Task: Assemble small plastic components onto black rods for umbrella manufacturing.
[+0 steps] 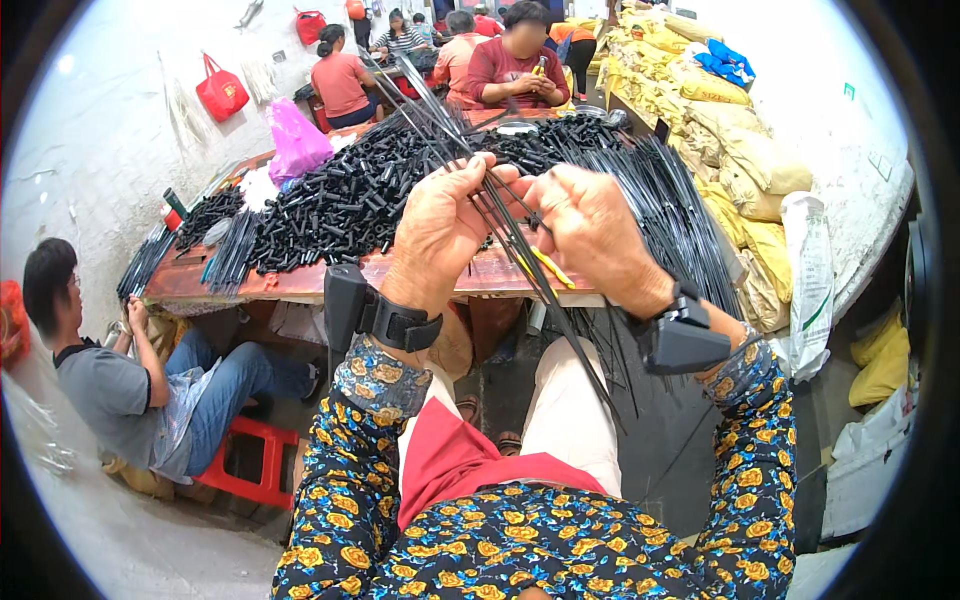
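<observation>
My left hand [442, 225] is closed round a bundle of thin black rods [530, 265], which slants from above the table down past my knees. Close beside it, my right hand [592, 225] is curled with its fingertips against the bundle. A short dark end shows under those fingers, but what they grip is mostly hidden. Just below, a yellow-handled tool [552, 268] shows by the table's front edge; whether it lies there or hangs from my hand I cannot tell. A large heap of short black tubes [335, 205] covers the table behind my hands.
More black rods [665, 200] lie in rows at the right of the red table [300, 287]. A pink plastic bag [297, 142] stands behind the heap. One person [115, 375] sits at the left; another [512, 75] works across the table. Yellow sacks [740, 150] are stacked at the right.
</observation>
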Available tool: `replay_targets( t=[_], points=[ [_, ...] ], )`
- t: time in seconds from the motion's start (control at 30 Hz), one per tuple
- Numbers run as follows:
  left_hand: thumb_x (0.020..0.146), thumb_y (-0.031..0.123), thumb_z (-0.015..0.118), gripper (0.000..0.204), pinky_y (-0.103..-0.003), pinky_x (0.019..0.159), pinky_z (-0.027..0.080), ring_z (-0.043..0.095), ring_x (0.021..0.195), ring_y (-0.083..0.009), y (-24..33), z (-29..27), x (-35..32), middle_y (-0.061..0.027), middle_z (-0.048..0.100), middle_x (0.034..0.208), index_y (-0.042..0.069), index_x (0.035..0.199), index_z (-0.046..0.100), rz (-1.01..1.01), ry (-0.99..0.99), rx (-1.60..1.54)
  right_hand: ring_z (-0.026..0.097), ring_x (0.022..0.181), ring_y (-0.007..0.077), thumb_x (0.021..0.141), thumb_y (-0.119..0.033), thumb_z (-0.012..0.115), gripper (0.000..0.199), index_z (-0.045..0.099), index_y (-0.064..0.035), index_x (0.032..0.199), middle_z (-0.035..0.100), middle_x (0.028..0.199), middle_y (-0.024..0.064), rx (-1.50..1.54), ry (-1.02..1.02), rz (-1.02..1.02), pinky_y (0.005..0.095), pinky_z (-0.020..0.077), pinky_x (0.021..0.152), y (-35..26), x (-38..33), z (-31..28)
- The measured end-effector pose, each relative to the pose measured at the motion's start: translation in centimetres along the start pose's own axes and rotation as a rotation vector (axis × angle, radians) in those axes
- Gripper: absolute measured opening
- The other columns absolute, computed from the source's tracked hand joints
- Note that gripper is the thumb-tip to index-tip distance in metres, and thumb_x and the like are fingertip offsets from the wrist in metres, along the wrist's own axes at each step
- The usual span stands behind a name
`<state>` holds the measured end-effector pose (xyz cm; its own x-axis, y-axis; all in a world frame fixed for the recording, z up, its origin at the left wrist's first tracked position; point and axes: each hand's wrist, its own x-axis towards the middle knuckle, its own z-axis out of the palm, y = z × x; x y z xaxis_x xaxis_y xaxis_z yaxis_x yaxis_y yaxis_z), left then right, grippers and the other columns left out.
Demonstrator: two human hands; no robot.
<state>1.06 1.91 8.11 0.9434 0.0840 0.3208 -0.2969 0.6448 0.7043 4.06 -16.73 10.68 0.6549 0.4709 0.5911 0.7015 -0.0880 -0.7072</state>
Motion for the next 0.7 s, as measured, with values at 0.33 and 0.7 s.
replay_targets(
  t=[0.33, 0.7],
  points=[
    [0.101, 0.015, 0.055, 0.024, -0.05, 0.088, 0.058, 0.07, 0.101, -0.035, 0.0, -0.8, -2.6, -0.0174, 0.069, 0.106, -0.001, 0.119, 0.058, -0.035, 0.024, 0.088, 0.038, 0.048, 0.0017, 0.101, -0.02, 0.051, 0.023, 0.066, -0.0028, 0.103, 0.052, 0.063, -0.005, 0.256, 0.179, -0.138, 0.0191, 0.0298, 0.043, -1.6, 4.1, -9.3],
    [0.1, 0.014, 0.058, 0.024, -0.048, 0.084, 0.06, 0.071, 0.094, -0.0286, -0.1, -0.7, -3.4, -0.0183, 0.07, 0.105, -0.001, 0.118, 0.059, -0.082, 0.04, 0.136, 0.058, 0.065, 0.0079, 0.084, -0.012, 0.072, 0.019, 0.069, 0.0062, 0.077, 0.066, 0.067, 0.0055, 0.234, -0.326, 0.131, 0.0292, 0.0469, 0.058, 2.7, 0.9, 0.7]
  ],
)
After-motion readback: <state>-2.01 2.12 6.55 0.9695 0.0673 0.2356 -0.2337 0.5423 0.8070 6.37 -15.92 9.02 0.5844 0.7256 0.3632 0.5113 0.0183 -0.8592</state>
